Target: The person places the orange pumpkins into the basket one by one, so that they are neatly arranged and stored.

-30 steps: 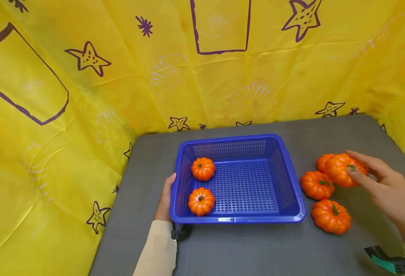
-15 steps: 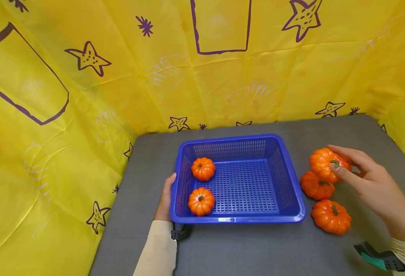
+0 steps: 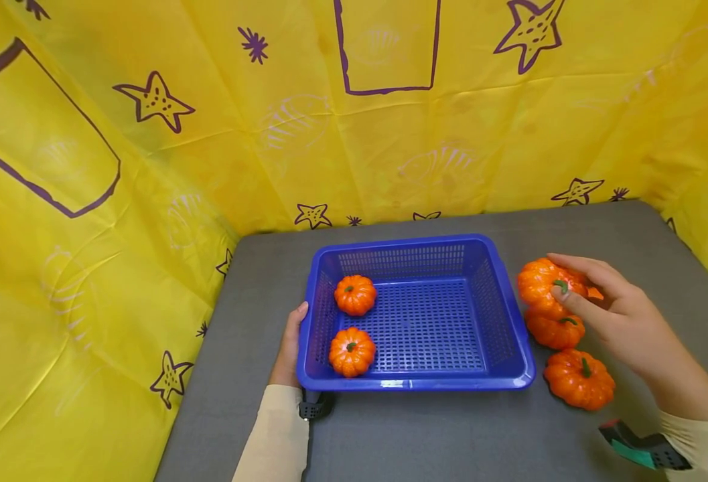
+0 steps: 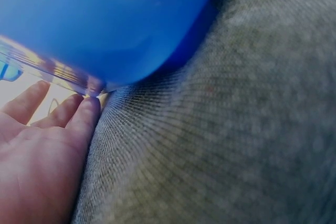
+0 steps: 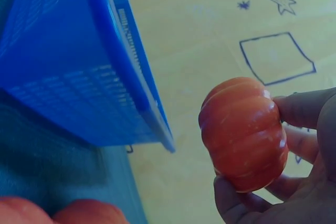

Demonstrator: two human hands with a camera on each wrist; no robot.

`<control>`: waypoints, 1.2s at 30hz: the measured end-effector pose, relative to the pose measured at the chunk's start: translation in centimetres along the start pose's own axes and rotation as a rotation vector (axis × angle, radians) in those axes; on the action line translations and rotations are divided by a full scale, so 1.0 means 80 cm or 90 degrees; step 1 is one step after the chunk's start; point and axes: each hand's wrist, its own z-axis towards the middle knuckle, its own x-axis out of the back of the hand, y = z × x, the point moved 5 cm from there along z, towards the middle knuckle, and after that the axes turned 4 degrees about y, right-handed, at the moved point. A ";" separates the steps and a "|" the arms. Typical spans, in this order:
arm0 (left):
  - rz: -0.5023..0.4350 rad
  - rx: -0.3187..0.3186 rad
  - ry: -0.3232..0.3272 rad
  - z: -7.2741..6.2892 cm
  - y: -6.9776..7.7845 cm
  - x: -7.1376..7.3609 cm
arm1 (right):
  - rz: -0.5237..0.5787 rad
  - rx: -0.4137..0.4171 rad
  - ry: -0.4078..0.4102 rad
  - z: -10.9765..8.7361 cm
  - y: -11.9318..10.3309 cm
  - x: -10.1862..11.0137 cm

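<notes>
A blue plastic basket [image 3: 414, 385] stands on the table with two small orange pumpkins, one [image 3: 355, 295] behind the other [image 3: 351, 352], along its left side. My left hand [image 3: 289, 345] rests against the basket's left outer side; in the left wrist view its fairly straight fingers [image 4: 84, 111] touch the basket. To the right, my right hand [image 3: 621, 314] grips another pumpkin [image 3: 543, 284] between thumb and fingers, lifted near the basket's right rim. The right wrist view shows this pumpkin [image 5: 244, 135] off the table. Below it lie a pumpkin [image 3: 555, 328] and a nearer one [image 3: 579, 379].
Part of a further pumpkin [image 3: 595, 293] shows behind my right fingers. The grey table [image 3: 426, 435] extends around the basket. A yellow cloth [image 3: 378, 154] with starfish drawings hangs behind and at both sides.
My right hand has carried the gripped pumpkin leftward, from above the right-hand group to near the basket's right rim. The left hand and basket have stayed put.
</notes>
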 end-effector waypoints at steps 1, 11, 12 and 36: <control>0.001 0.001 0.003 0.000 0.000 0.000 | 0.003 0.005 -0.005 0.001 -0.002 -0.002; -0.005 0.009 0.025 -0.002 -0.003 0.003 | 0.037 0.053 -0.037 0.015 -0.022 -0.020; -0.004 0.009 0.024 -0.002 -0.003 0.002 | 0.039 0.054 -0.039 0.016 -0.024 -0.022; -0.013 -0.007 -0.012 0.002 0.001 0.000 | 0.113 0.069 -0.089 0.032 -0.055 -0.073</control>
